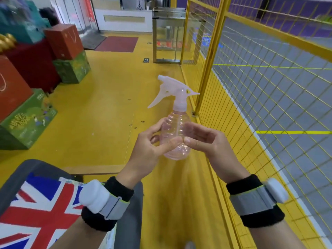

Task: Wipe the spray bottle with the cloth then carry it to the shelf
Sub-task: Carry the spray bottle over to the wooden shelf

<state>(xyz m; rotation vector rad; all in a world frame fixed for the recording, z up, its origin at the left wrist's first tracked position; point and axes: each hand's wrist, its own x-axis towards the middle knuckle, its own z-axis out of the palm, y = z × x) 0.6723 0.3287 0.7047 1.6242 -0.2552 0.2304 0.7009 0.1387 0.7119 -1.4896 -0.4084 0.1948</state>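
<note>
A clear pinkish spray bottle point(177, 126) with a white trigger head point(172, 88) is held upright above the yellow floor, mid-frame. My left hand point(152, 142) grips its lower body, thumb across the front and fingers behind. My right hand point(203, 141) is beside the bottle's right flank, slightly blurred. Its fingers are loosely straight and its thumb tip touches the bottle near my left thumb. No cloth shows in either hand. Both wrists wear black bands with grey straps and white units.
A yellow mesh fence point(251, 87) runs along the right, with a post point(208, 65) just behind the bottle. Red and green boxes point(45, 65) are stacked at left. A grey seat with a flag print point(36, 209) is at bottom left. A metal gate point(168, 35) stands ahead.
</note>
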